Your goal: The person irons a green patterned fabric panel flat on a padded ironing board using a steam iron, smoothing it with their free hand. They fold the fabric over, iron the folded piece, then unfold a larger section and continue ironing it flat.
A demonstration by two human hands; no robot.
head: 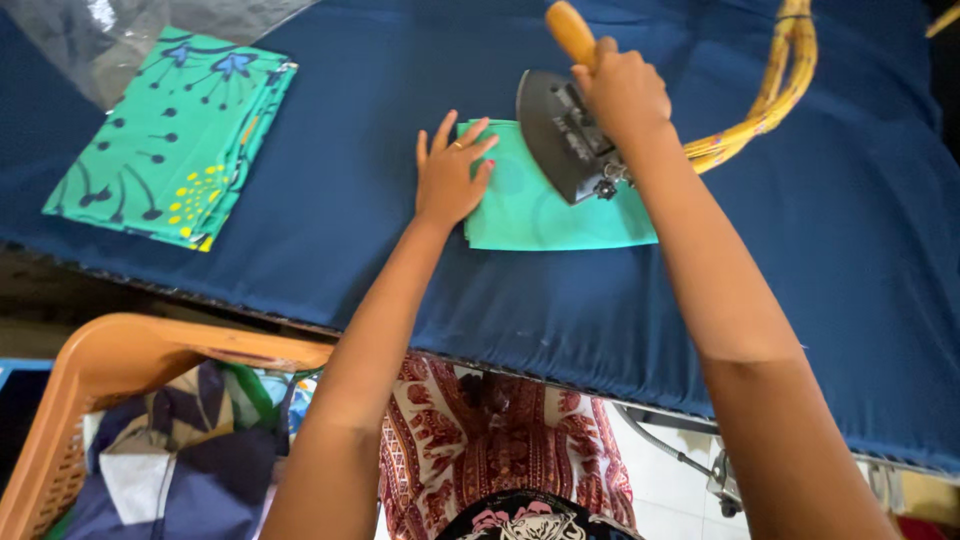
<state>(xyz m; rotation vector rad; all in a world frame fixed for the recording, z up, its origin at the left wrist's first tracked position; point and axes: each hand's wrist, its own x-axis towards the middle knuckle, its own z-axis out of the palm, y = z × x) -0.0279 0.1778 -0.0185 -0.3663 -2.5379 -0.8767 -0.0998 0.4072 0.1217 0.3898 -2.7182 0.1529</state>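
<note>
Soft even daylight, fairly bright on the blue cloth (330, 230), glare on the clear plastic (90, 40) at 11 o'clock, faint shadows under both hands, dim under the table edge at 8 o'clock, wide-angle stretch at the edges, slight softness on near forearms, centre sharp.

The iron (565, 135) hides part of the green cloth (545, 205). At 7 o'clock, the picture cuts off the basket (110, 365).
</note>
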